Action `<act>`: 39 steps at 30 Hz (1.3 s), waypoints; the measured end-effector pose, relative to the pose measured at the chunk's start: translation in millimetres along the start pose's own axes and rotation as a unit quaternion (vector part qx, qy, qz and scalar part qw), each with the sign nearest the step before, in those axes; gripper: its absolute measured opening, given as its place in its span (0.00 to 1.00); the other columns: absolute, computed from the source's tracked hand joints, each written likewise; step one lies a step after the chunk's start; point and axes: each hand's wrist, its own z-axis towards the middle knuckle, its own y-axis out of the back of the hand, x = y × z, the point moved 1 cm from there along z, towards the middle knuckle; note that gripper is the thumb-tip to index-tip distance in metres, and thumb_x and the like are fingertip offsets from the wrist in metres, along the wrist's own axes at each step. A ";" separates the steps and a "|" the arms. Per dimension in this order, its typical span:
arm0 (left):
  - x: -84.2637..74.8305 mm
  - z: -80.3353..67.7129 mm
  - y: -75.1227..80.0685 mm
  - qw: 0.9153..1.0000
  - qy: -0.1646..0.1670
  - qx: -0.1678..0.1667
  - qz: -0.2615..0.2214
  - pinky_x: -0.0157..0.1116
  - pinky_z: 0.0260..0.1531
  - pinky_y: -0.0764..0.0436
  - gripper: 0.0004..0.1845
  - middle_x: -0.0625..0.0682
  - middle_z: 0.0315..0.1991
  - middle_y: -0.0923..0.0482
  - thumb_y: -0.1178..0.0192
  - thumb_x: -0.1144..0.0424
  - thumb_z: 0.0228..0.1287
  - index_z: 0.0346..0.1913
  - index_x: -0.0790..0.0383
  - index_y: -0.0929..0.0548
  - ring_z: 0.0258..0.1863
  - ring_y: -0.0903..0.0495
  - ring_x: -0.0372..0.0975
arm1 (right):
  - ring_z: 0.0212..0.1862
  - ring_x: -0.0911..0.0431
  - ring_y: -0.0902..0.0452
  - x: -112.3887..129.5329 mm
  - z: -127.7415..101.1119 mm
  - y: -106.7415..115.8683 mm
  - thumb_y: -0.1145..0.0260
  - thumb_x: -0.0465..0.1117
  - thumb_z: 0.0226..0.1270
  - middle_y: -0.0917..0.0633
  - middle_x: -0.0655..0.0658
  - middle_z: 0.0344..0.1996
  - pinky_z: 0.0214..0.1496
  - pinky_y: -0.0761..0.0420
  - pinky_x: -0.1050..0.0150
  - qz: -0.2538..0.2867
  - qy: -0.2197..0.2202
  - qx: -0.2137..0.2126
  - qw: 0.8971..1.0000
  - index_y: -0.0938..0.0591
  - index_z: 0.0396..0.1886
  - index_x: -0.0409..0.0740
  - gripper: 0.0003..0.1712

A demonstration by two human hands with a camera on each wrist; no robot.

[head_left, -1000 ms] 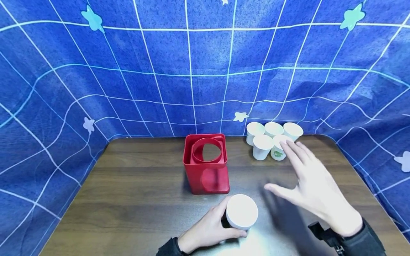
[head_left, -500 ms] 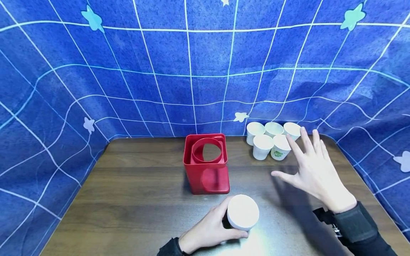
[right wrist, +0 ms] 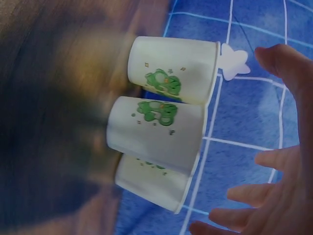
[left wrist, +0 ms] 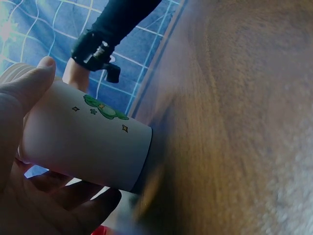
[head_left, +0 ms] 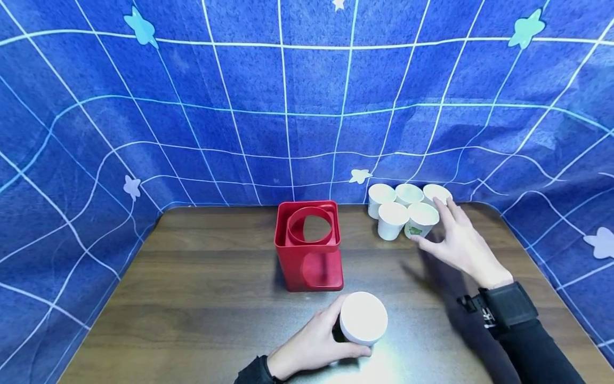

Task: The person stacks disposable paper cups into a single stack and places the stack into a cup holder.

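My left hand (head_left: 314, 341) grips a white paper cup (head_left: 363, 319) at the front of the table, fingers and thumb round its side. In the left wrist view this paper cup (left wrist: 88, 142) shows a green cartoon print, and several rims lie close together at its mouth. My right hand (head_left: 465, 245) reaches over the back right with thumb and fingers spread. It is nearest the front-right cup (head_left: 422, 217) of a group of several white paper cups. In the right wrist view, the fingers (right wrist: 249, 196) stand apart from the printed cups (right wrist: 156, 127).
A red square holder (head_left: 307, 266) with a round ring in its top stands mid-table, behind the left hand. The other cups (head_left: 392, 221) stand close together by the back edge. A blue curtain (head_left: 312, 133) with white lines hangs behind the wooden table (head_left: 201, 298).
My right hand has first shifted right, then lowered toward the front-right cup, its fingers drawing in a little. My left hand and its cup stay nearly still.
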 end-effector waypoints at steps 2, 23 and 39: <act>0.3 0.1 0.0 1.000 0.000 0.000 0.000 0.37 0.64 0.24 0.43 0.37 0.64 0.23 0.25 0.43 0.58 0.73 0.34 0.37 0.60 0.22 0.30 | 0.73 0.25 0.41 -4.5 2.9 -3.4 0.24 0.62 0.59 0.39 0.20 0.74 0.64 0.35 0.23 0.017 -0.015 0.011 1.000 0.43 0.81 0.39 0.60; 0.6 -0.6 -0.7 1.000 -0.002 -0.004 0.014 0.37 0.64 0.24 0.44 0.36 0.64 0.24 0.25 0.41 0.58 0.74 0.33 0.37 0.60 0.22 0.30 | 0.58 0.34 0.23 -25.4 20.4 -27.2 0.30 0.57 0.69 0.21 0.26 0.58 0.59 0.27 0.37 0.090 -0.078 0.005 0.993 0.35 0.76 0.36 0.46; -0.9 1.3 1.6 1.000 0.001 -0.001 0.001 0.37 0.65 0.24 0.43 0.37 0.64 0.23 0.24 0.44 0.58 0.73 0.35 0.36 0.60 0.22 0.30 | 0.43 0.44 0.20 -27.7 18.5 -29.7 0.30 0.58 0.68 0.15 0.35 0.42 0.44 0.27 0.55 0.083 -0.086 -0.011 0.993 0.25 0.69 0.41 0.38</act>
